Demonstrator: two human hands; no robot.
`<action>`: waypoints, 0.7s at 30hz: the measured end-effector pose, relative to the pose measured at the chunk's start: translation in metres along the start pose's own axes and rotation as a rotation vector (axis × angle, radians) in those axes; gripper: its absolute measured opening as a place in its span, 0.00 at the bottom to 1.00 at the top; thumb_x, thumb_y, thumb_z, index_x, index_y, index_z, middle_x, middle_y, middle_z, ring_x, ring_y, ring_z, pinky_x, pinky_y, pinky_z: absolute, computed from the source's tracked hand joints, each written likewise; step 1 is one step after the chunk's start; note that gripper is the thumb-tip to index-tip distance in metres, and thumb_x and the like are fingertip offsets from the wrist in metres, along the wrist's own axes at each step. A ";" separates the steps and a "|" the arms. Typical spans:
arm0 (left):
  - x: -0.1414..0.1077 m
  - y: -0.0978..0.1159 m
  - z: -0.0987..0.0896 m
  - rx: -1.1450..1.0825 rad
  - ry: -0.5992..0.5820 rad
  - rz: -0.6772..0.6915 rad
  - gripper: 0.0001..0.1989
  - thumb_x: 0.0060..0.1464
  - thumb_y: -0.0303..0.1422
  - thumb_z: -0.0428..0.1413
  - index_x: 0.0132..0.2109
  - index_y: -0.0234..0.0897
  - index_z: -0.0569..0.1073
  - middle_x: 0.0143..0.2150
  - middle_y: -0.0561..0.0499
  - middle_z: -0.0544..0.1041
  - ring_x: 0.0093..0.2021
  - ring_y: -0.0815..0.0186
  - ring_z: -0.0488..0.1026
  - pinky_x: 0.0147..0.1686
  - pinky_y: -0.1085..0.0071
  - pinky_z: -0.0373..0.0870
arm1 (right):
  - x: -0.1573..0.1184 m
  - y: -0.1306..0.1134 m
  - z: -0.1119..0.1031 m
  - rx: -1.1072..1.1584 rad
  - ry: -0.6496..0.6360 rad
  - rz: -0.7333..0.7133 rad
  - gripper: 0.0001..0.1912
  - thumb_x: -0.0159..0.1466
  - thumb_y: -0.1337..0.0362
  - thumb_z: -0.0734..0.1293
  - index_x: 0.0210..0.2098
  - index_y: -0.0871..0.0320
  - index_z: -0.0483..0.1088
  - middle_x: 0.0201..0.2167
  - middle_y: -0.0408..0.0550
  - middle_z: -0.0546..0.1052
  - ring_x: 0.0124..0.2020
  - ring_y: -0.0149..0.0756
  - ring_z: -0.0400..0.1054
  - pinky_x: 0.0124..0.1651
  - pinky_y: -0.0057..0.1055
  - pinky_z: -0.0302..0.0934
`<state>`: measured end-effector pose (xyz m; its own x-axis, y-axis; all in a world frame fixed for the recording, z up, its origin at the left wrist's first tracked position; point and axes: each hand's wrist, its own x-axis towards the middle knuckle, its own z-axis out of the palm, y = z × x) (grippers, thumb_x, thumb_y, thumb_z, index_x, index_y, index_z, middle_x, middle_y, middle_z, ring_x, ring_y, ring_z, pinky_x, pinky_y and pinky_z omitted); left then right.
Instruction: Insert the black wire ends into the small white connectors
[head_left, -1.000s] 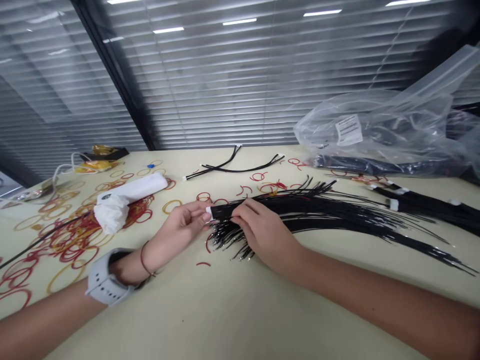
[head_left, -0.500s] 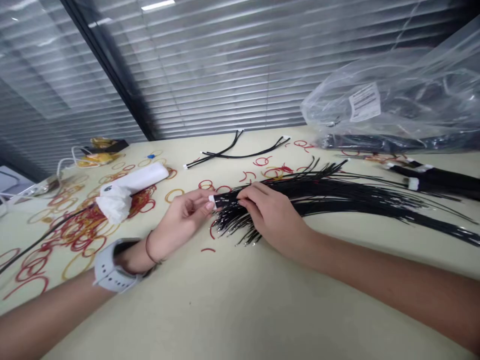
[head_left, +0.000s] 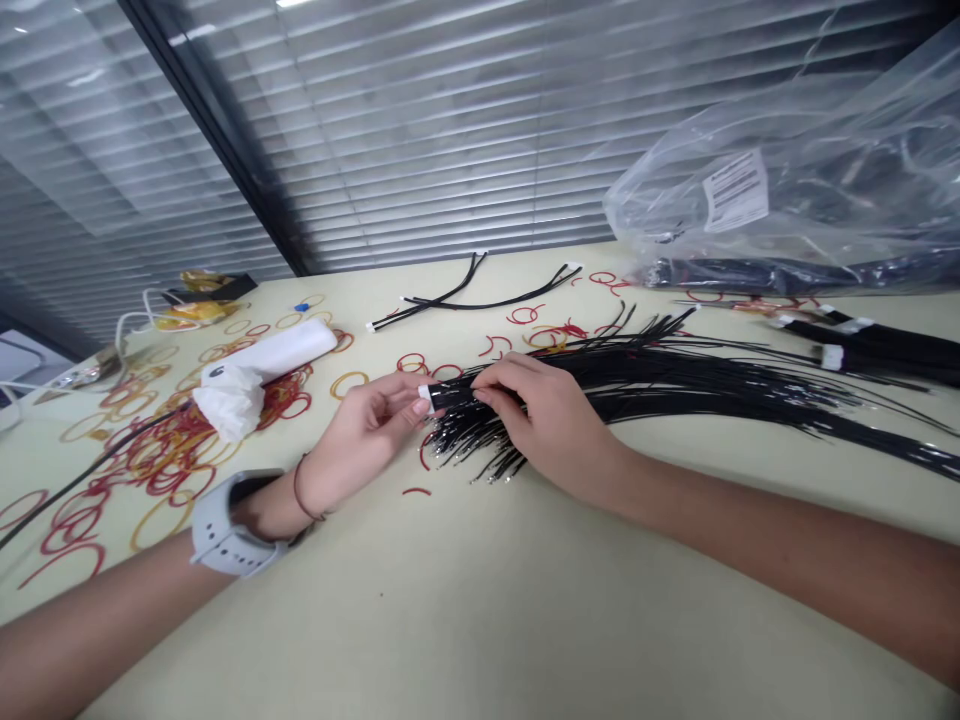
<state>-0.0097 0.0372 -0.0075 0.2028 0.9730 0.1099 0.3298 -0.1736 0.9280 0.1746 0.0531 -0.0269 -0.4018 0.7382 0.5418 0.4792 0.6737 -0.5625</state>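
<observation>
**Item:** black wire bundle [head_left: 645, 385], many thin insulated strands gathered at a white connector end [head_left: 425, 397], lying on the bench [head_left: 480, 610] and fanning out to the right of the grip.

**Grip:** left hand [head_left: 360, 425] pinches the connector end between thumb and fingers; right hand [head_left: 544, 425] is closed over the black strands just beside it. Both appear to be grasping the bundle.

**Handling (judged):** light, limp and slippery, with long tails liable to whip and tangle. Best held at the gathered section behind the connector.

**Around the grip:** below, splayed wire tips [head_left: 469, 450]. To the left, rubber bands [head_left: 161, 470] and a white tube [head_left: 289, 352] half wrapped in tissue [head_left: 229, 400]. Ahead, two short black harnesses [head_left: 472, 300]. Ahead right, a clear plastic bag [head_left: 757, 200]. Far right, further black bundles [head_left: 877, 345].

**Hidden:** fingers cover part of the gathered section; strand count cannot be told; bag contents are blurred; the further bundles run out of frame.
</observation>
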 end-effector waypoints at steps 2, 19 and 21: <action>0.000 -0.001 0.000 0.002 0.006 -0.004 0.11 0.49 0.30 0.54 0.41 0.30 0.68 0.33 0.47 0.75 0.33 0.69 0.71 0.33 0.76 0.68 | 0.000 -0.001 0.000 0.008 -0.003 0.020 0.07 0.60 0.70 0.57 0.31 0.61 0.65 0.30 0.43 0.67 0.32 0.26 0.59 0.35 0.24 0.53; -0.002 0.002 0.001 -0.014 -0.022 -0.033 0.12 0.49 0.31 0.54 0.41 0.29 0.68 0.33 0.46 0.75 0.31 0.70 0.70 0.31 0.77 0.67 | -0.001 -0.004 0.001 -0.013 -0.037 0.055 0.08 0.61 0.67 0.56 0.28 0.60 0.64 0.28 0.42 0.67 0.30 0.25 0.59 0.31 0.24 0.52; -0.002 0.003 0.001 -0.014 -0.037 -0.030 0.12 0.49 0.31 0.54 0.41 0.29 0.69 0.33 0.46 0.75 0.30 0.70 0.70 0.29 0.77 0.67 | -0.001 -0.004 0.001 -0.020 -0.044 0.063 0.08 0.61 0.67 0.56 0.27 0.60 0.64 0.27 0.42 0.67 0.28 0.25 0.58 0.29 0.23 0.51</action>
<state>-0.0084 0.0350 -0.0053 0.2273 0.9714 0.0693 0.3233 -0.1424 0.9355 0.1725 0.0491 -0.0257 -0.4038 0.7803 0.4776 0.5199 0.6253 -0.5821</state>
